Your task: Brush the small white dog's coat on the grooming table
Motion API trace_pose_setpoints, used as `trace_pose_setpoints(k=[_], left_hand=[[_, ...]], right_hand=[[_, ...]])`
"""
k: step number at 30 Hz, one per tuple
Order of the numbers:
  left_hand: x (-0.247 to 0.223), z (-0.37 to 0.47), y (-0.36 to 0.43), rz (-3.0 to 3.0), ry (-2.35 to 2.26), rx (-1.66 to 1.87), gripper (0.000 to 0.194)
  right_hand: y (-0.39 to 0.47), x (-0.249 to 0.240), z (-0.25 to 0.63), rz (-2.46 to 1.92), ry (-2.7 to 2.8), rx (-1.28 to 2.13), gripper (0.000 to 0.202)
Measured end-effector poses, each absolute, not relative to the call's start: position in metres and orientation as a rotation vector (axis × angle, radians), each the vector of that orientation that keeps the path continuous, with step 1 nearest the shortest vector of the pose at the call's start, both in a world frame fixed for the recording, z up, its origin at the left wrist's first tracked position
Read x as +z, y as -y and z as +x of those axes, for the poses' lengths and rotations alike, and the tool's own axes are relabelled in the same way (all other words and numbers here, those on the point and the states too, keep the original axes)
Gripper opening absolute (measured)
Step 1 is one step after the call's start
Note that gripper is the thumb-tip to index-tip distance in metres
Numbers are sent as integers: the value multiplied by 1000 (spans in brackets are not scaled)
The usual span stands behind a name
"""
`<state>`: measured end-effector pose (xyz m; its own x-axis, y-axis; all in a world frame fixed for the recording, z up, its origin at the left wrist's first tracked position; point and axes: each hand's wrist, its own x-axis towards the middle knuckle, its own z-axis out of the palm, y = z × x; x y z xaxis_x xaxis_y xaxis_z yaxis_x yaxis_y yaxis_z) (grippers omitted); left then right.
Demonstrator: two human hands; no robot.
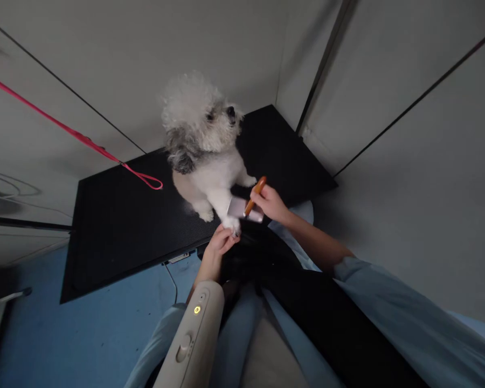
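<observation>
A fluffy white and grey dog [204,140] sits on a black ribbed table [137,215], its head turned to the right. My left hand [222,240] is closed around the dog's front paw [231,223] near the table's front edge. In my right hand [271,203] is a slicker brush [257,195], gripped by its orange-brown wooden handle. The brush's pale, slightly blurred head lies against or just in front of the dog's raised foreleg; contact of the bristles is hidden.
A white hair dryer [194,339] with a lit yellow button points up from below, close to my left forearm. From the left, a pink leash [76,134] hangs with its loop over the table. Thin dark cords and a dark pole [323,64] stand around the table by grey walls.
</observation>
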<state>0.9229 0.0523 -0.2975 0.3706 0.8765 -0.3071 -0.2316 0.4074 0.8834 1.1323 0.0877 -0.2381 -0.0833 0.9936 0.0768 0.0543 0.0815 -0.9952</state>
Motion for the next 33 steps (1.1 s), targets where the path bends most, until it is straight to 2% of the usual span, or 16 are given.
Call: trace_pose_setpoints(k=[5,9,13,17,21,24,28,31,33], left_hand=[[-296,934,-43,939,-999,809,45],[-310,941,-33,1230,-1203,947,35],[-324,942,-25,1502,-1409,1094,38],[-332,941,-20,1697,-1409,1172,34],[-342,941,-20,1841,-1400,1164,31],[-352,939,-22,1994,-1390,1205,32],[-357,936,-21,2215,-1421,1235,41],[-355,936,-18,2260,-1418,1253,37],[-352,938,-17,2251,-1398,1271,36]], right_hand=[[-85,-236,1132,-1160,1368,1246,34],[-82,-231,1130,-1284,1302,1043,29],[-74,-231,1129,-1305,1445,1214,22],[-70,-236,1132,-1443,1304,938,18],[-71,-240,1129,-1408,1488,1077,20],[-80,-234,1125,-1480,1498,893,19],[-96,-211,1116,-1436,1976,884,18],[-107,-191,1108,-1555,2058,595,20],[-114,-182,1103,-1490,2203,526,23]])
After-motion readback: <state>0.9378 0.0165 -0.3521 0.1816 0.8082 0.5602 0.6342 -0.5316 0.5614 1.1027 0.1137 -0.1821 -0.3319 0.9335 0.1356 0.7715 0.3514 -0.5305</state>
